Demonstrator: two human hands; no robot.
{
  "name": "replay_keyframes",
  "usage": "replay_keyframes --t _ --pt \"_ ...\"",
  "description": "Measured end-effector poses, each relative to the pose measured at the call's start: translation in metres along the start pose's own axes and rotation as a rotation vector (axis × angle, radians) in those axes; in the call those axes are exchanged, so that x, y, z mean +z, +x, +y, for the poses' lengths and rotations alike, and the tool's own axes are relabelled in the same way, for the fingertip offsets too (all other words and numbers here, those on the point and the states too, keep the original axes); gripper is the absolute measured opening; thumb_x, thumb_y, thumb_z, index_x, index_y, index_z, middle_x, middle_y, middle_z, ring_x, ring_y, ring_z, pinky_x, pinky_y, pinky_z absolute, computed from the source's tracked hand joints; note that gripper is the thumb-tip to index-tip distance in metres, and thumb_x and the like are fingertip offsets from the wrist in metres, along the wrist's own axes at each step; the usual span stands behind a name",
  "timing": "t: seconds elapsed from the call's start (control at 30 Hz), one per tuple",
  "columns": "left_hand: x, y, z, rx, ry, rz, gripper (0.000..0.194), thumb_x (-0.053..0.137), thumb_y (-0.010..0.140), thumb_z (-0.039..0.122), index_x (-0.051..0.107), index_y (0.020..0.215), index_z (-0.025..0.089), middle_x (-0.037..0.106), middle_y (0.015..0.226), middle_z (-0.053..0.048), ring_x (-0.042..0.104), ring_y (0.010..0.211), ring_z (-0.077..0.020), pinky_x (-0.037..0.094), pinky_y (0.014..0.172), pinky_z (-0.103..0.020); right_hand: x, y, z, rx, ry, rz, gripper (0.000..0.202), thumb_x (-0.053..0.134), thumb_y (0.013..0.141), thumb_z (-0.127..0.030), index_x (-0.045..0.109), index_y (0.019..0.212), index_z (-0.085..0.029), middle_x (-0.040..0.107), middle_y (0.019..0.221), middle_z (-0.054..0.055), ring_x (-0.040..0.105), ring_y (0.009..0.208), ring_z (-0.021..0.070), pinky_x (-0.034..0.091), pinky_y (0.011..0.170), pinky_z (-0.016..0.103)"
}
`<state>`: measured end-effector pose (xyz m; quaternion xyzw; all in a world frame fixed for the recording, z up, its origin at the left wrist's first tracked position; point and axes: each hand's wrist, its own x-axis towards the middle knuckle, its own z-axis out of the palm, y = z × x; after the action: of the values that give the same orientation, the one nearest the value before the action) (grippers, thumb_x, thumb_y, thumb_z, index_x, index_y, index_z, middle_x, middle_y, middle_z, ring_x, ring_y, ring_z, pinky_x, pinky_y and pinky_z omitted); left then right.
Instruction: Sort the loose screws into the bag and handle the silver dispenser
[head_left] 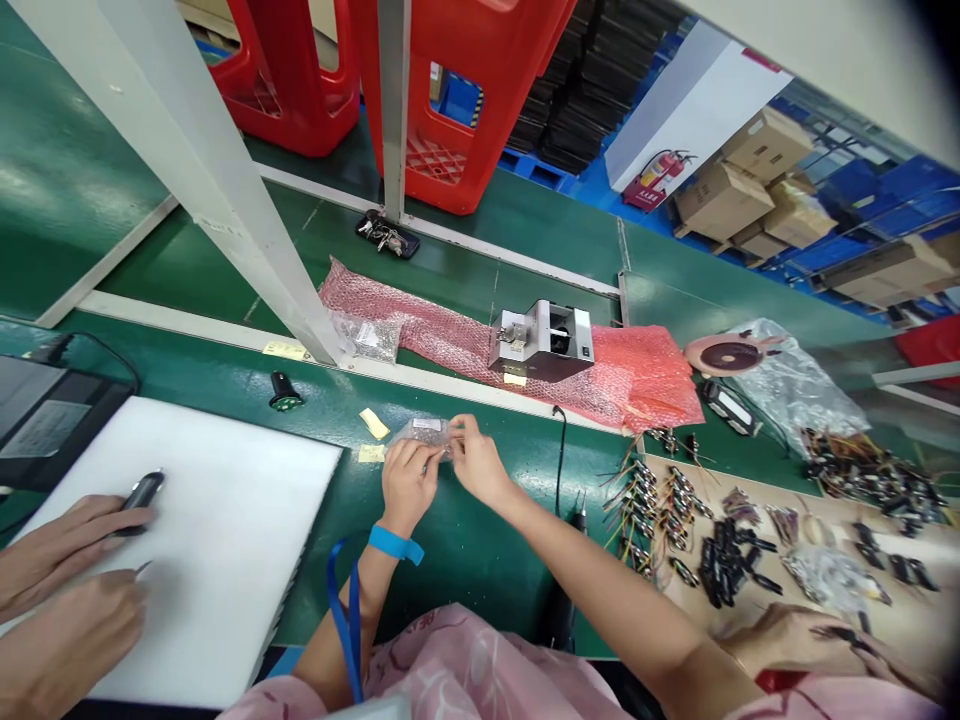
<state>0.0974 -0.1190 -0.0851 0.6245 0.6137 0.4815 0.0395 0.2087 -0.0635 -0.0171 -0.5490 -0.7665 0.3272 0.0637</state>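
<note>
A small clear plastic bag (422,433) with a white label lies on the green bench in front of me. My left hand (409,483), with a blue band at its wrist, is closed on the near side of the bag. My right hand (478,462) pinches the bag's right end between bent fingers. The bag's contents are too small to make out. Two yellow paper slips (373,423) lie just left of the bag. A screwdriver-like black tool (580,515) with a pointed tip lies to the right, partly behind my right forearm.
At left, a co-worker's hands (71,560) hold a black device over white foam (225,520). A grey machine (541,342) stands on pink bubble wrap (442,325) beyond the frame rail. Wired parts (641,500) and black casings (731,560) cover cardboard at right, near another person's hand.
</note>
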Motion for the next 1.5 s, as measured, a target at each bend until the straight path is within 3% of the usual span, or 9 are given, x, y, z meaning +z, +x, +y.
replay_keyframes --t 0.2,0.37,0.6,0.77,0.93,1.13,1.33,1.4,1.5 --pt "-0.004 0.007 -0.001 0.034 -0.038 0.019 0.01 0.054 0.087 0.016 0.062 0.082 0.018 0.06 0.074 -0.002 0.054 0.076 -0.0166 0.043 0.074 -0.031 0.005 -0.015 -0.003 -0.115 -0.039 -0.014 0.049 0.033 0.084 -0.001 0.04 0.131 -0.012 0.054 0.124 0.019 0.059 0.106 0.0258 0.049 0.09 0.045" --pt "-0.016 0.015 -0.005 0.074 -0.052 -0.007 0.009 0.054 0.086 0.013 0.061 0.084 0.018 0.059 0.076 -0.002 0.053 0.078 -0.016 0.043 0.075 -0.031 0.013 -0.02 0.002 -0.281 0.08 -0.014 0.07 0.039 0.07 0.005 0.034 0.137 -0.013 0.039 0.137 0.018 0.038 0.131 0.0242 0.041 0.105 0.042" --pt "-0.037 0.022 -0.018 0.063 -0.044 0.004 0.008 0.059 0.084 0.013 0.063 0.088 0.019 0.058 0.077 -0.001 0.053 0.077 -0.0141 0.044 0.073 -0.029 0.01 -0.027 0.014 -0.401 0.306 0.189 0.04 0.035 0.09 -0.01 0.05 0.125 -0.02 0.058 0.124 0.006 0.052 0.118 0.0139 0.043 0.103 0.032" --pt "-0.041 0.024 -0.032 0.086 0.029 0.058 0.011 0.06 0.083 0.013 0.063 0.089 0.022 0.061 0.078 -0.001 0.054 0.077 -0.0147 0.044 0.073 -0.031 -0.004 0.046 0.066 -0.229 0.076 0.339 0.019 0.046 0.09 -0.016 0.062 0.1 -0.015 0.066 0.091 0.006 0.063 0.084 0.0158 0.051 0.081 0.028" --pt "-0.034 0.016 -0.04 0.107 0.133 0.112 0.012 0.061 0.082 0.014 0.063 0.09 0.023 0.062 0.078 -0.001 0.056 0.077 -0.0168 0.044 0.075 -0.034 -0.013 0.143 0.099 -0.294 -0.122 0.231 0.019 0.051 0.088 -0.013 0.066 0.099 -0.017 0.062 0.098 0.007 0.059 0.089 0.0173 0.047 0.082 0.028" --pt "-0.025 0.006 -0.05 0.077 0.198 0.208 0.018 0.064 0.077 0.009 0.063 0.091 0.021 0.064 0.079 -0.003 0.059 0.076 -0.0194 0.046 0.076 -0.039 -0.018 0.175 0.104 -0.401 -0.351 0.043 0.018 0.05 0.091 -0.018 0.067 0.095 -0.023 0.059 0.098 0.002 0.057 0.079 0.0149 0.04 0.064 0.023" --pt "-0.011 0.01 0.001 0.047 0.289 0.241 0.042 0.065 0.077 0.015 0.058 0.116 0.028 0.063 0.096 -0.008 0.058 0.09 -0.0247 0.047 0.081 -0.044 -0.019 0.184 0.103 -0.484 -0.459 -0.019 0.015 0.049 0.091 -0.017 0.064 0.09 -0.019 0.055 0.088 0.004 0.052 0.08 0.0166 0.035 0.059 0.023" --pt "0.011 0.011 0.028 0.039 0.196 0.11 0.051 0.055 0.083 0.015 0.047 0.13 0.034 0.063 0.102 -0.005 0.058 0.099 -0.0213 0.051 0.083 -0.038 -0.021 0.181 0.101 -0.491 -0.452 -0.01 0.016 0.046 0.093 -0.017 0.062 0.09 -0.018 0.055 0.089 0.004 0.052 0.078 0.0155 0.036 0.06 0.023" --pt "0.055 0.016 0.044 -0.045 0.125 -0.127 0.056 0.041 0.09 0.023 0.026 0.145 0.023 0.049 0.135 -0.008 0.046 0.126 -0.0216 0.054 0.09 -0.038 -0.027 0.164 0.101 -0.493 -0.405 0.034 0.02 0.039 0.096 -0.019 0.059 0.096 -0.018 0.055 0.095 0.005 0.053 0.078 0.0139 0.042 0.066 0.024"
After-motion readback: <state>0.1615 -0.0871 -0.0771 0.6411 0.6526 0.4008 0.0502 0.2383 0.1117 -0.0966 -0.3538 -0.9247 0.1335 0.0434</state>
